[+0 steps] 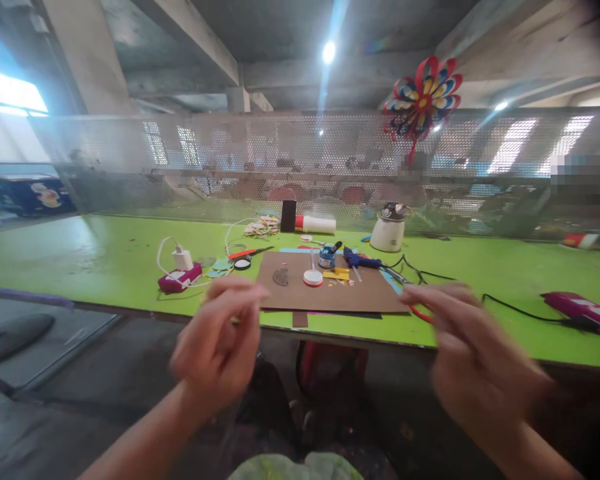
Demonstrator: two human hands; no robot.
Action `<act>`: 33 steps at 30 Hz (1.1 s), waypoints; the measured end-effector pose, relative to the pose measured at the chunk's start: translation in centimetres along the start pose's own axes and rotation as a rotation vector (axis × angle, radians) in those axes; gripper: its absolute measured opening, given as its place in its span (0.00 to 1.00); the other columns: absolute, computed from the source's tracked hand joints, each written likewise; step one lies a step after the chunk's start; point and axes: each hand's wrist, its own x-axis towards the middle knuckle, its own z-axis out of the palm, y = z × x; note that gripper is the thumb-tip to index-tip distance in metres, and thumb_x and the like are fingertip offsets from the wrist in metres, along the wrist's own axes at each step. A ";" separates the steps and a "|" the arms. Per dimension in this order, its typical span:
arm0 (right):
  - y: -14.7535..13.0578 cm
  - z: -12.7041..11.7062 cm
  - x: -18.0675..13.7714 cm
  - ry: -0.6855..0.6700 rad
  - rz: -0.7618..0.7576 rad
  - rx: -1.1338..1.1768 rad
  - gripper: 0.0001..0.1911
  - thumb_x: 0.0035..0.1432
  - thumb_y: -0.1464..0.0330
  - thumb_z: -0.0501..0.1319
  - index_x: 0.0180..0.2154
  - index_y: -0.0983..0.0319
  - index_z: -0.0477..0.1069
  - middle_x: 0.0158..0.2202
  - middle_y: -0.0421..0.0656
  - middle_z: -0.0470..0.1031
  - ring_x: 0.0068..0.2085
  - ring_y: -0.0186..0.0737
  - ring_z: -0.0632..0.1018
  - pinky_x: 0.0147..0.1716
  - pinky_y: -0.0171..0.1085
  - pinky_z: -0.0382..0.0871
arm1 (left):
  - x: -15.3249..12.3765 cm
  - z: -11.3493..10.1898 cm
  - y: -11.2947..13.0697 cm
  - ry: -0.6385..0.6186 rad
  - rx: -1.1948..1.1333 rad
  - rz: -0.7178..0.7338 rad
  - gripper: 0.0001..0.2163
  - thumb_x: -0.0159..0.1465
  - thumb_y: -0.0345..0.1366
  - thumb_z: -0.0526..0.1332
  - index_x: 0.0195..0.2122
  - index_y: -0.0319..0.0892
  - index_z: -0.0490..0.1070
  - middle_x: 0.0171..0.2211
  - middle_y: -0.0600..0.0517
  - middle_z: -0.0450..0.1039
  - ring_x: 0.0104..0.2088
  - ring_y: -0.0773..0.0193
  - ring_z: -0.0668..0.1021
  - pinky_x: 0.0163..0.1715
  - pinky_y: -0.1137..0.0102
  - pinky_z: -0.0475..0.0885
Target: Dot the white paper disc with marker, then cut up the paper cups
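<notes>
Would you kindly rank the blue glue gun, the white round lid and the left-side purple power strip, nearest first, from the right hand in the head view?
1. Blue glue gun: back right of the brown board, nearest the right hand.
2. White round lid: near the board's middle.
3. Purple power strip: at the left.

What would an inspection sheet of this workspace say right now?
Surface: green table, brown board lying on it.
Job's things: white disc, blue jar and glue gun on the board; red-handled tool near the right hand.
Clutter: jug and loose pile at the back.
Hands: left hand and right hand raised, fingers curled, blurred; grip unclear.
Cables: white cord left, black cord right.
Surroundings: mesh screen behind; colourful flower above.
</notes>
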 end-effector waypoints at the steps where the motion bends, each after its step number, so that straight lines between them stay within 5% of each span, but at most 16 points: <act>1: 1.0 1.5 1.6 -0.048 0.017 -0.002 0.17 0.68 0.64 0.52 0.55 0.55 0.71 0.50 0.47 0.75 0.49 0.46 0.76 0.53 0.51 0.69 | 0.7 1.1 -1.2 -0.053 -0.002 -0.064 0.11 0.67 0.37 0.57 0.48 0.44 0.71 0.41 0.48 0.76 0.40 0.60 0.78 0.41 0.63 0.76; 4: 5.1 4.6 3.7 -0.245 0.087 -0.029 0.20 0.69 0.63 0.47 0.57 0.57 0.69 0.44 0.46 0.78 0.43 0.44 0.78 0.47 0.46 0.72 | 2.9 5.4 -5.6 -0.406 0.095 -0.364 0.13 0.65 0.33 0.55 0.49 0.39 0.70 0.36 0.47 0.78 0.37 0.62 0.80 0.40 0.68 0.75; 9: 11.1 5.6 2.7 -0.328 0.172 -0.269 0.24 0.68 0.57 0.47 0.54 0.63 0.71 0.48 0.51 0.78 0.49 0.49 0.77 0.49 0.48 0.70 | 4.9 10.9 -10.3 -0.586 0.197 -0.387 0.20 0.61 0.37 0.60 0.54 0.37 0.68 0.45 0.44 0.78 0.44 0.58 0.80 0.46 0.68 0.72; 13: 13.0 6.4 2.9 -0.348 0.189 -0.314 0.23 0.65 0.59 0.52 0.52 0.67 0.71 0.38 0.51 0.80 0.35 0.46 0.79 0.37 0.44 0.73 | 5.8 12.8 -10.1 -0.658 0.302 -0.359 0.35 0.56 0.57 0.62 0.59 0.38 0.63 0.52 0.39 0.74 0.52 0.48 0.76 0.50 0.62 0.69; 16: 13.4 7.7 4.0 -0.396 0.140 -0.359 0.18 0.63 0.64 0.54 0.48 0.66 0.74 0.37 0.50 0.80 0.36 0.45 0.78 0.38 0.43 0.73 | 6.4 14.0 -9.7 -0.727 0.357 -0.342 0.40 0.53 0.64 0.59 0.58 0.38 0.65 0.54 0.35 0.72 0.54 0.43 0.75 0.48 0.60 0.69; 24: 12.9 10.9 7.6 -0.594 -0.135 -0.462 0.10 0.57 0.68 0.59 0.38 0.62 0.78 0.44 0.53 0.78 0.44 0.49 0.75 0.44 0.44 0.68 | 6.6 17.1 -10.6 -0.825 0.438 -0.239 0.38 0.52 0.67 0.57 0.54 0.42 0.68 0.53 0.37 0.74 0.53 0.42 0.75 0.48 0.59 0.69; 33: 14.2 13.2 9.3 -0.722 -0.261 -0.553 0.08 0.54 0.71 0.60 0.34 0.65 0.78 0.37 0.52 0.78 0.40 0.50 0.73 0.42 0.45 0.64 | 7.1 16.9 -10.0 -0.873 0.476 -0.110 0.34 0.55 0.67 0.52 0.46 0.41 0.72 0.48 0.37 0.75 0.47 0.40 0.77 0.46 0.55 0.69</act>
